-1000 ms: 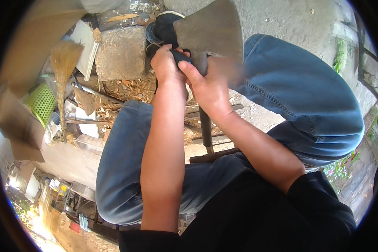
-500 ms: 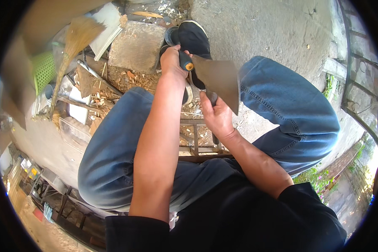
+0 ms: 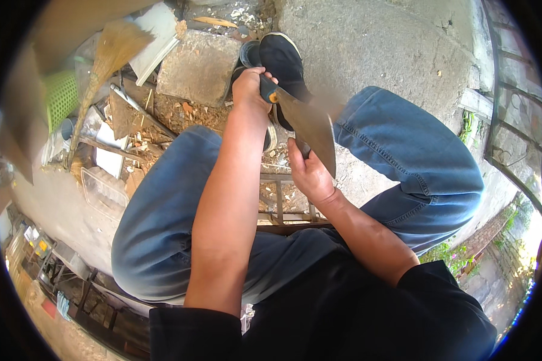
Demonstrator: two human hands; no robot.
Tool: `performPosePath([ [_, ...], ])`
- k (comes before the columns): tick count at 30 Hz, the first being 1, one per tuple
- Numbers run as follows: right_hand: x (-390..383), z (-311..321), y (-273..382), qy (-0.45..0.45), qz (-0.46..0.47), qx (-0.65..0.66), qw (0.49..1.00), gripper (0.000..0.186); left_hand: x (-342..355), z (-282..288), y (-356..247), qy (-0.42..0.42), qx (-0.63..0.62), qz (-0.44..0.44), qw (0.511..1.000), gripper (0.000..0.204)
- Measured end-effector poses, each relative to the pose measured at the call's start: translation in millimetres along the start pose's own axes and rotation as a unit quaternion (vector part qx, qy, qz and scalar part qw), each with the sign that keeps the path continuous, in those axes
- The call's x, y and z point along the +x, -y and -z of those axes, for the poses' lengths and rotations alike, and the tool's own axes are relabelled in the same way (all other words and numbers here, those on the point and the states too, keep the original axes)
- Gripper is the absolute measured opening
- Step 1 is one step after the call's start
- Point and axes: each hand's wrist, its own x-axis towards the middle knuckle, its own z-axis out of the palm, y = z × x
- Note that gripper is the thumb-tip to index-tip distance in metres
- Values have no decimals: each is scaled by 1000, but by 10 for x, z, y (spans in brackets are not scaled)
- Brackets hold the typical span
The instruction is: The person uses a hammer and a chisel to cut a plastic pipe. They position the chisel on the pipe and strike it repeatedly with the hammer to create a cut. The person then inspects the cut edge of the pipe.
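My left hand [image 3: 250,88] is closed around the dark handle of a broad-bladed cleaver [image 3: 310,123], which has an orange patch where the handle meets the blade. Its wide grey blade slants down to the right between my knees, in front of my right hand [image 3: 312,175]. That hand is curled around a dark, rounded bar [image 3: 304,148], mostly hidden behind the blade and my fingers, so its kind cannot be made out. The blade's upper right corner is blurred. Beyond my left hand are my black shoes [image 3: 280,57].
A straw broom [image 3: 115,49], a stone slab [image 3: 197,67] and a clear plastic box [image 3: 104,191] lie to the left among wood scraps. A green perforated basket [image 3: 61,99] stands farther left. A metal frame [image 3: 279,195] sits low between my legs. Railings [image 3: 521,90] run along the right.
The cleaver's blade has turned so it shows narrower, and its far end has swung slightly left. My right hand stays behind its lower end, with less of the dark bar showing.
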Motion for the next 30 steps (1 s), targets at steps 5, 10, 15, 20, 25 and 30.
performPosePath([
  [5,27,150,163,-28,92,33,995,14,1,14,-29,-6,-32,-15,999,6],
  [10,4,-16,-160,-9,60,6,998,11,-109,-136,-3,-17,-4,-30,999,6],
  [15,148,58,97,21,14,17,1000,13,31,-69,-41,-23,58,5,998,10],
  [20,66,81,50,43,25,14,999,15,-26,12,13,11,59,-19,998,9],
  [25,20,90,168,47,-8,46,998,12,3,55,78,-5,67,-24,997,7],
  [30,-23,241,219,31,35,-8,999,25,-12,145,71,3,51,-1,999,6],
])
